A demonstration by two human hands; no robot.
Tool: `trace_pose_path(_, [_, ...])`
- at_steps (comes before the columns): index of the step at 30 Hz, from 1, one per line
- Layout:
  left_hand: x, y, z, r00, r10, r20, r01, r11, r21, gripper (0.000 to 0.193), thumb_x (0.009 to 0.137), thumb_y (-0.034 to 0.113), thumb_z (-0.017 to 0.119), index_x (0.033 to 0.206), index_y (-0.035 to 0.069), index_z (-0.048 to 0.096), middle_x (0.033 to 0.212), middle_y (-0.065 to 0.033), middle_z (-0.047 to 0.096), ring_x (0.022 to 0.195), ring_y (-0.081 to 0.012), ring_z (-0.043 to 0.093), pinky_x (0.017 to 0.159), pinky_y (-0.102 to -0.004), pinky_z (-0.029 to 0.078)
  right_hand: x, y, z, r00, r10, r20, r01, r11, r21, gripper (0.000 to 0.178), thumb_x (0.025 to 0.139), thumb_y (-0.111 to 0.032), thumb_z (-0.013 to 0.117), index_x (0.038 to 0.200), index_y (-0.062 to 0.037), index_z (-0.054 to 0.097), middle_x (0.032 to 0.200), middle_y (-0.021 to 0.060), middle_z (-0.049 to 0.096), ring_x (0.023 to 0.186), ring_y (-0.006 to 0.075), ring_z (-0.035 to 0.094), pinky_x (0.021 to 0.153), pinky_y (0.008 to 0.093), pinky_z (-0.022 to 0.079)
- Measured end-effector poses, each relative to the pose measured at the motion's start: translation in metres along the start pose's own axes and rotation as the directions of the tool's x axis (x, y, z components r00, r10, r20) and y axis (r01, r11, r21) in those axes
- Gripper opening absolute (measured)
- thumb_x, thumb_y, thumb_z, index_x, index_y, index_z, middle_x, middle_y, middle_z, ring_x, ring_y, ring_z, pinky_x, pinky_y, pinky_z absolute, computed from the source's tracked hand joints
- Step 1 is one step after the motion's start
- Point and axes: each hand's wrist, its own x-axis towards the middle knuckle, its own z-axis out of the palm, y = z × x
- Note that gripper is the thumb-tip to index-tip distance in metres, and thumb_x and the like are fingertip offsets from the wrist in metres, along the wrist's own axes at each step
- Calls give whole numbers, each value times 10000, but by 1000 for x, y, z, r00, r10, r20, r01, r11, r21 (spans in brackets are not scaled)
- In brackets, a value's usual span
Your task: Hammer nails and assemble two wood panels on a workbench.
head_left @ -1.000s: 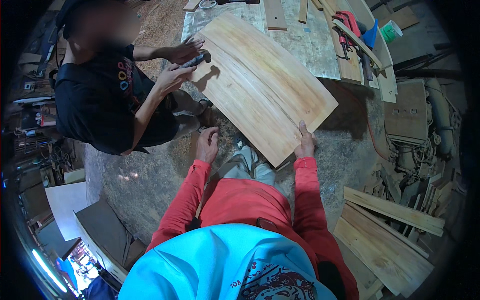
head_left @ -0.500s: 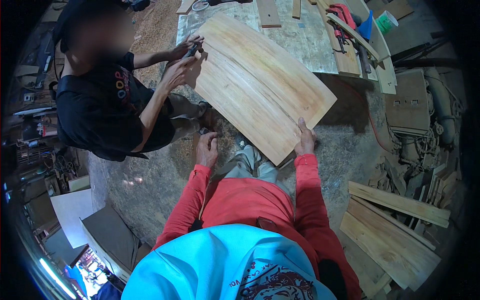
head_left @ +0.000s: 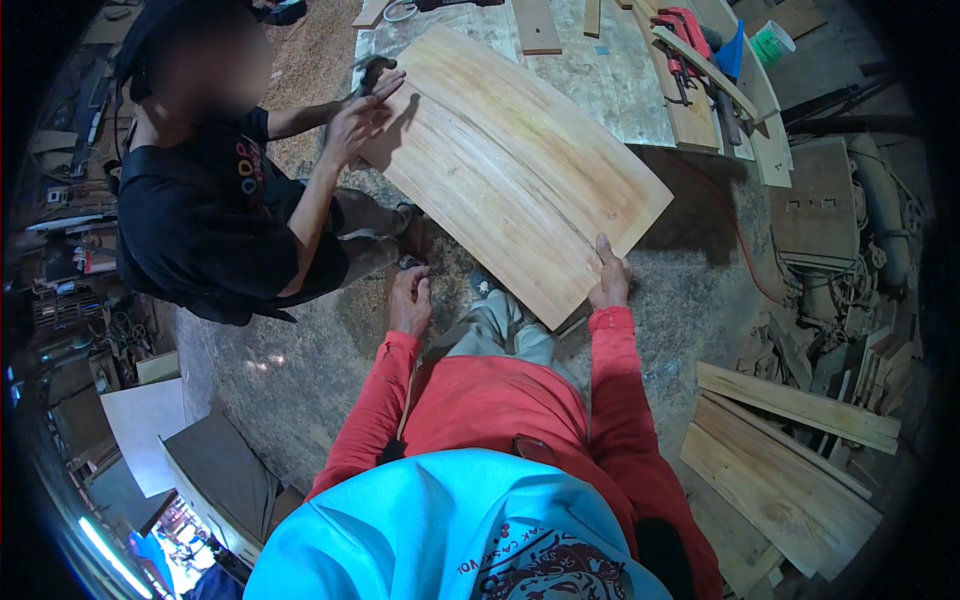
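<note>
My right hand (head_left: 611,279) grips the near right end of a wide, pale wooden panel (head_left: 530,170), its thumb lying on top and the other fingers hidden beneath. The panel slants from the bench toward me. My left hand (head_left: 409,302) hangs beside the panel's near left edge, apart from it, with fingers loosely curled and nothing visible in them. At the far left end a co-worker's hand (head_left: 358,125) is by the panel's edge. A dark tool with a rounded head (head_left: 375,72) is at the co-worker's other hand; its exact kind is unclear.
Behind the panel stands a worn workbench (head_left: 625,100) with wood strips and a red clamp (head_left: 680,50). The co-worker (head_left: 215,210) stands to my left. Loose boards (head_left: 780,480) lie at lower right, near scrap wood. A pale sheet (head_left: 145,430) leans at lower left.
The co-worker's dark tool has moved up and away from me, and their nearer hand has shifted slightly. My hands and the panel have barely moved.
</note>
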Motion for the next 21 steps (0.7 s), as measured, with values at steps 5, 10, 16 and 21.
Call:
trace_pose_path(5, [-1,4,-2,998,-57,9,57,998,-15,251,949,120,546,1138,9,668,1124,-163,657,1065,-289,638,932,-366,497,-1,0,-1,1000,-4,-23,4,1000,-24,454,789,-262,865,1040,7,599,1016,107,655,883,202,643,832,378,545])
trace_pose_path(10, [1,11,-6,997,-68,26,68,998,0,247,956,125,547,1144,24,670,1129,-159,648,1058,-284,637,926,-358,500,-4,-3,0,1000,4,-21,-5,999,-46,482,790,-270,865,1075,15,599,1032,103,655,893,204,642,844,373,539])
trace_pose_path(16, [7,3,3,985,-165,54,171,976,-137,246,965,133,557,1154,27,672,1120,-140,648,1042,-237,631,922,-336,491,-5,-4,2,1000,9,-3,-9,1000,-5,521,816,-237,840,1178,15,563,1067,113,661,954,237,658,902,416,547])
trace_pose_path(21, [15,12,2,984,-170,48,175,975,-138,243,960,135,561,1141,26,683,1111,-136,657,1036,-222,630,915,-323,487,-4,-5,1,1000,2,14,-2,999,-36,526,829,-224,827,1225,-5,558,1081,116,665,949,249,667,882,425,562])
